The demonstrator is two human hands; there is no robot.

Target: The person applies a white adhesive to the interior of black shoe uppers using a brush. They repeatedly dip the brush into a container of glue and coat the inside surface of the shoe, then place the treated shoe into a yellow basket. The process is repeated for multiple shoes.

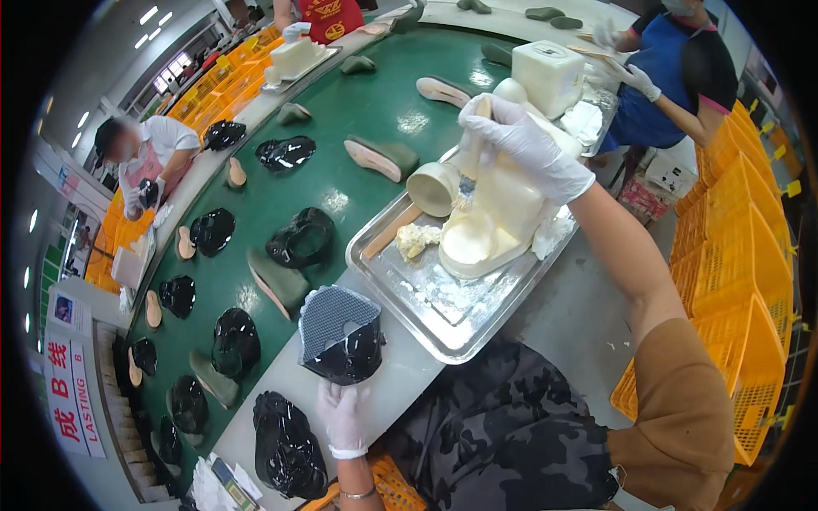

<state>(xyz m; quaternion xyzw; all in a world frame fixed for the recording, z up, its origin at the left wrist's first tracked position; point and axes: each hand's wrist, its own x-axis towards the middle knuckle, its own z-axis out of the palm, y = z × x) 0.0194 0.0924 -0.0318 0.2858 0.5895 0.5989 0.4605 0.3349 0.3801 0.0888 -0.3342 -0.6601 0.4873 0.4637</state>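
Observation:
My left hand [342, 417], in a white glove, grips the lower edge of a glossy black shoe upper [351, 356]. A grey textured lining [328, 315] shows on the upper's far side. My gloved right hand [527, 146] is closed round the handle of a brush [468, 177], bristles pointing down. Below the bristles is the round opening of a cream plastic glue pot [511, 226], which lies in a metal tray [399, 317]. A cream cup [433, 189] and a yellowish crusted lump [417, 242] are beside the pot.
Another black upper [290, 444] lies on the pale ledge near my left hand. A green conveyor [375, 111] carries several black uppers and green shoe lasts [382, 158]. Orange crates [724, 281] stand at right. Co-workers [669, 77] work around the belt.

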